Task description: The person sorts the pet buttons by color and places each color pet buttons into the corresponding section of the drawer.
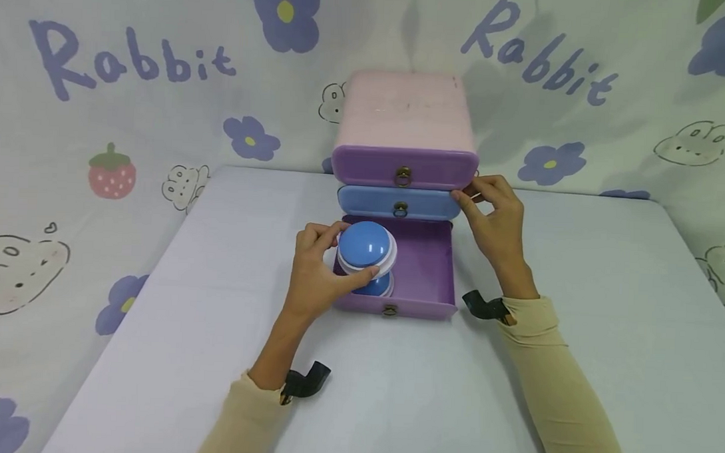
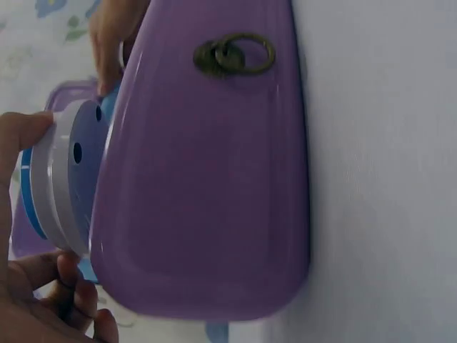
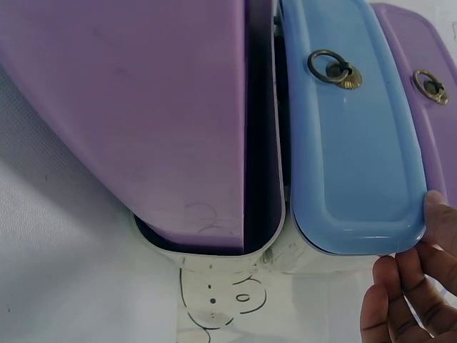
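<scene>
My left hand [image 1: 317, 271] grips a round white push light with a blue domed top [image 1: 364, 243], thumb on the near side and fingers on the far side. It is over the left part of the pulled-out purple bottom drawer [image 1: 424, 262]. Below it, a second blue-and-white round piece [image 1: 380, 285] shows partly in the drawer. Small dark holes mark the held light's flat underside [image 2: 86, 164] in the left wrist view. At the right corner of the blue middle drawer [image 3: 357, 157], my right hand [image 1: 496, 218] holds the small drawer cabinet [image 1: 405, 111] between thumb and fingers.
Above the blue drawer is a closed purple top drawer [image 1: 364, 165] with a brass ring pull [image 1: 403, 176]. The cabinet stands at the back of a white table [image 1: 242, 249], against a printed cloth backdrop [image 1: 180, 127]. Black straps and mounts [image 1: 306, 381] sit at both wrists.
</scene>
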### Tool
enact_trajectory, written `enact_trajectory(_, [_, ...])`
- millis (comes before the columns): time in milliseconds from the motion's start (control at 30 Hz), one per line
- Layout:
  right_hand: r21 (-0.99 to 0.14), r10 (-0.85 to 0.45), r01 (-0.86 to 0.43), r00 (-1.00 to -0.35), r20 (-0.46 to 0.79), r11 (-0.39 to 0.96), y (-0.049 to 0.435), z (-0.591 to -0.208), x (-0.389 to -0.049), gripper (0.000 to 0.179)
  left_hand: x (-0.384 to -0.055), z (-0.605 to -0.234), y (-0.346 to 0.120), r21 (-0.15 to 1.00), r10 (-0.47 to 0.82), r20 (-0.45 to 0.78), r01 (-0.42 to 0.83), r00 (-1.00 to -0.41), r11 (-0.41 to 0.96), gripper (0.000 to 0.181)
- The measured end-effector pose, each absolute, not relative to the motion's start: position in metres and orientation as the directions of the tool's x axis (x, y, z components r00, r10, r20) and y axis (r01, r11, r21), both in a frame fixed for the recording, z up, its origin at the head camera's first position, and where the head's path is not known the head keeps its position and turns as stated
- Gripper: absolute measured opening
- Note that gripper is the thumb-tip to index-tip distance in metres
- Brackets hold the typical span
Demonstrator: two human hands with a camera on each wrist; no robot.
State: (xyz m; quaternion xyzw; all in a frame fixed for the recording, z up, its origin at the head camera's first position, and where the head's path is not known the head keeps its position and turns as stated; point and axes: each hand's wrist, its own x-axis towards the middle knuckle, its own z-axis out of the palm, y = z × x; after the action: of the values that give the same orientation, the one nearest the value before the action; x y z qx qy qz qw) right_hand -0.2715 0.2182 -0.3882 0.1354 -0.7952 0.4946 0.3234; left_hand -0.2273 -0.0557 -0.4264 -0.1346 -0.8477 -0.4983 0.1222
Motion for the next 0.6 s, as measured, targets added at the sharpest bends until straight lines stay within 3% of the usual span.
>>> enact_trajectory(600, [-0.694, 0.102, -0.538, -0.751, 0.652, 0.478, 0.220, -0.388, -0.273, 0.029, -0.219, -0.428, -0.003, 0.649, 0.218, 0.451, 0.486, -0.865, 0.585, 0.072])
